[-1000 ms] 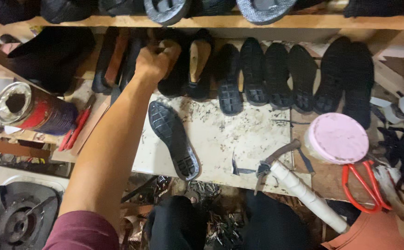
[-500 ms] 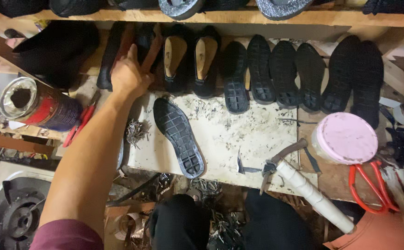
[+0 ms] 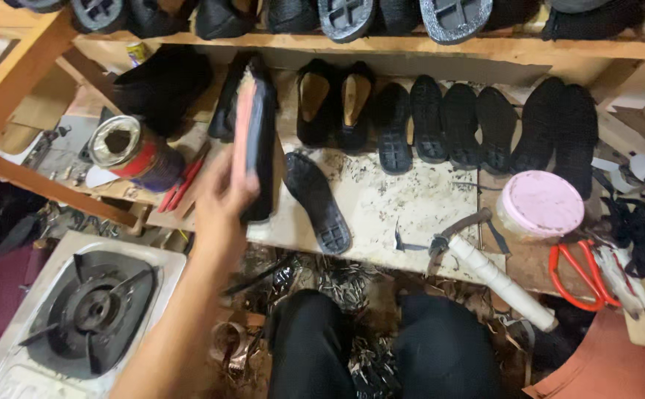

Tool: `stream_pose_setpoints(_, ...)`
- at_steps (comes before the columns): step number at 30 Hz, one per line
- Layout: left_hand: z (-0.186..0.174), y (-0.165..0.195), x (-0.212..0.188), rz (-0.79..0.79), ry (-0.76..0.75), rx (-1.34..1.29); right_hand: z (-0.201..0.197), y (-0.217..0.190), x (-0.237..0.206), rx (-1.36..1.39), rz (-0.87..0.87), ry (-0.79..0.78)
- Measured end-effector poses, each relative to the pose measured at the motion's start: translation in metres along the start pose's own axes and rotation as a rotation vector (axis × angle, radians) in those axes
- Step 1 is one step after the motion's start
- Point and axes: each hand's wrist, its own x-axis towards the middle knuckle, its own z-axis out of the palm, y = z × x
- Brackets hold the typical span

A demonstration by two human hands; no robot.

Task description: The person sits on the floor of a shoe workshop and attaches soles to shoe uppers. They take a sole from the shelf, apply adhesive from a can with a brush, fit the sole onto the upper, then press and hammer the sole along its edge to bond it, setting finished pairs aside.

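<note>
Gripping a black shoe sole with a pink inner face (image 3: 252,133) in the left hand (image 3: 222,203), fingers curled round its lower end, holding it on edge above the white speckled work slab (image 3: 404,207). Lying flat just beside it, tread up, another black sole (image 3: 316,201). Beyond, a row of black soles (image 3: 477,125) under the wooden shelf (image 3: 411,46). Right hand out of sight.

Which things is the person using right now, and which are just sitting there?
In use:
left hand
black shoe with pink lining
loose black sole on the stained board

Just sitting:
red scissors
pink lid
gas burner
tin can
</note>
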Motion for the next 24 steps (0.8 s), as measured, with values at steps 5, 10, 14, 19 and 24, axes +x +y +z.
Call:
stream_pose_setpoints(5,-0.011,-0.061,-0.193,0.052,0.013,0.220,-0.002,-0.008,-0.012,0.088,0.203,-0.034)
stream_pose_setpoints(10,0.026,-0.104,-0.337,-0.196,-0.046,0.076,-0.025,-0.032,-0.019,0.889,-0.225,0.100)
stream_pose_setpoints(14,0.037,-0.101,-0.364,-0.014,-0.303,-0.324,-0.044,-0.053,-0.038,0.683,-0.164,0.040)
stream_pose_setpoints(19,0.015,-0.070,-0.332,-0.278,-0.355,-0.242,-0.047,-0.077,-0.064,0.539,-0.282,-0.126)
stream_pose_setpoints(24,0.020,-0.036,-0.324,-0.194,-0.467,-0.049,-0.056,-0.101,-0.076,0.876,-0.300,-0.029)
